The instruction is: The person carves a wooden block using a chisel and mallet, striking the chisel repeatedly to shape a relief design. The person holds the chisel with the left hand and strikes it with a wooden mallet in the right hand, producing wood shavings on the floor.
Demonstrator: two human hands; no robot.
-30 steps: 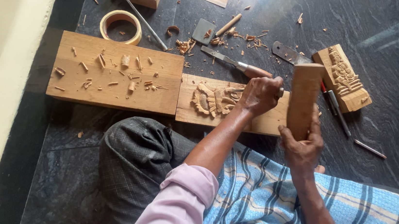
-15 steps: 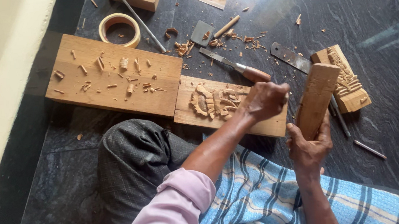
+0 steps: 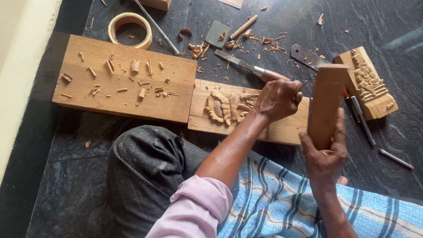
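Upright, mallet (image 3: 326, 104) within right fingers (image 3: 338, 131).

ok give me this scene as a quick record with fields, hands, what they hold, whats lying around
left hand: closed on a tool held over the carved plank
right hand: grips an upright wooden block
big plank: strewn with wood chips
chisel: lies on the dark stone floor
tape roll: beside the big plank
carved figure block: to the right

carved panel (image 3: 231, 107) right of, touching plank (image 3: 125, 78) | tape ring (image 3: 130, 29) behind plank | carved block (image 3: 368, 83) far right
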